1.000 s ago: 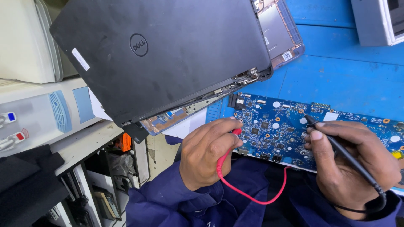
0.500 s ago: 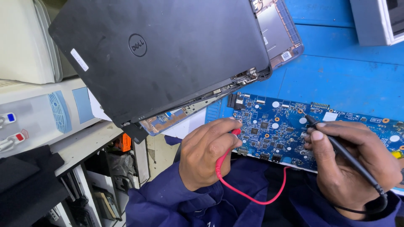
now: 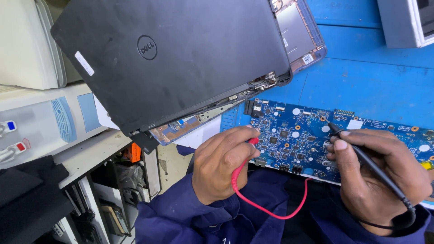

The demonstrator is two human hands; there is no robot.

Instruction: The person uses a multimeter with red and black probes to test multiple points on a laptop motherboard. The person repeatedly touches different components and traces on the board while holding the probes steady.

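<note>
A blue worktable (image 3: 361, 86) fills the upper right of the view; its paint is scuffed. On it lies a blue circuit board (image 3: 294, 135), set along the near edge in front of the person. An opened black laptop (image 3: 172, 58) lies tilted at the table's left end, its lid up and its lower corner overhanging the edge, with a second board strip showing beneath it. A grey box (image 3: 407, 20) sits at the far right corner. To the left stand pale plastic machine casings (image 3: 40, 117), and below them a cluttered shelf unit (image 3: 113, 180) with dark cloth beside it.

The left hand (image 3: 224, 165) is curled closed, fingers pinching a red probe (image 3: 253, 141) whose tip sits at the board's near left edge; its red wire (image 3: 271, 210) loops down across the blue sleeves. The right hand (image 3: 379, 176) grips a black probe (image 3: 357, 151) like a pen, thumb and forefinger pressed near the tip, which touches the board's upper middle. The black wire (image 3: 398, 221) curls under the wrist.
</note>
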